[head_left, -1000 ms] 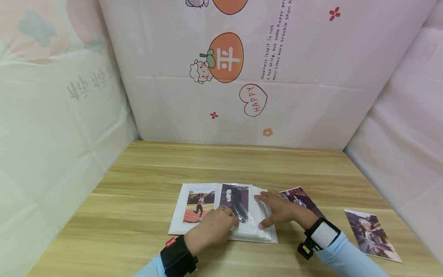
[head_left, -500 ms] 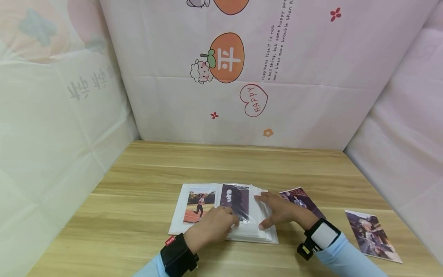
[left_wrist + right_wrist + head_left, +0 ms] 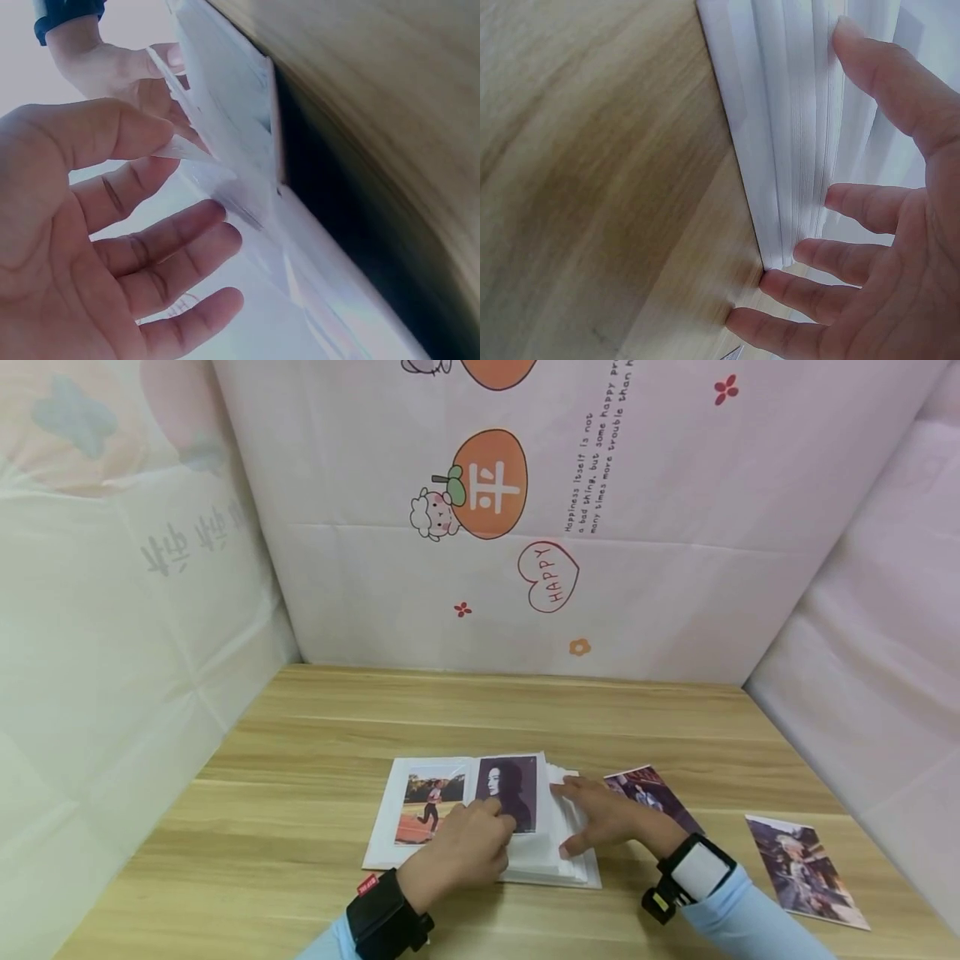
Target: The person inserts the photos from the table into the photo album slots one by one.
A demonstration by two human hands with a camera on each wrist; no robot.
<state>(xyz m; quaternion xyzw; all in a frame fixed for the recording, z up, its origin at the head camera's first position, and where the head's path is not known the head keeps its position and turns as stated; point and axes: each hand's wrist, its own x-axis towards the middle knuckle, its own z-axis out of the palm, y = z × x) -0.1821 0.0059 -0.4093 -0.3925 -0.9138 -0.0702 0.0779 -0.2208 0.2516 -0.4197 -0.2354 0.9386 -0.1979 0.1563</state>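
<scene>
A white photo album lies open on the wooden table. Its left side shows a photo of a runner, and on the right is a dark portrait photo in a clear-sleeved page. My left hand covers the lower middle of the album; in the left wrist view its thumb and forefinger pinch a corner of the thin translucent page, other fingers spread below. My right hand rests on the album's right side with fingers spread. In the right wrist view its fingertips touch the layered page edges.
Right of the album, a loose photo lies partly behind my right hand and wrist. Another loose photo lies farther right. White printed cloth walls the table's back and sides.
The portrait page has risen slightly at its far edge, and glare on its sleeve has gone. My left hand has shifted a little; the right hand stays in place.
</scene>
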